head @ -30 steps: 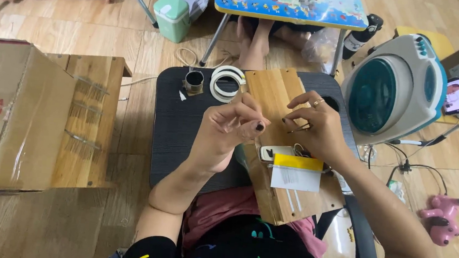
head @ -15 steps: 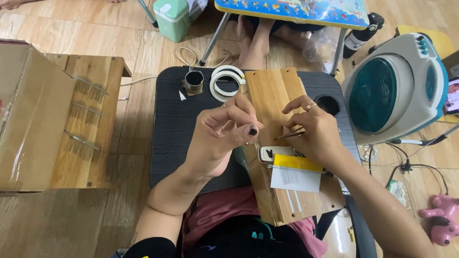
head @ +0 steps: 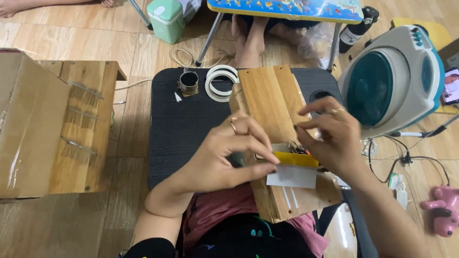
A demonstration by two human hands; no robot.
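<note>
My left hand (head: 233,153) hovers over the near part of a wooden board (head: 267,96) that lies on a black lap table (head: 186,126). Its fingers are pinched together near a small yellow and white pad (head: 294,168) on the board; what they pinch is too small to tell. My right hand (head: 331,136) is just to the right, fingers curled at the board's right edge, above a small dark item beside the pad. Two thin white sticks (head: 289,197) lie on the board below the pad.
A roll of white tape (head: 219,82) and a small dark cup (head: 188,82) sit at the table's far edge. A cardboard box (head: 9,124) and wooden rack (head: 82,124) stand left. A teal-and-white machine (head: 391,81) is at right, a pink toy (head: 445,206) on the floor.
Both hands have dropped lower on the board, toward the yellow and white pad. The left hand has closed its fingers into a pinch.
</note>
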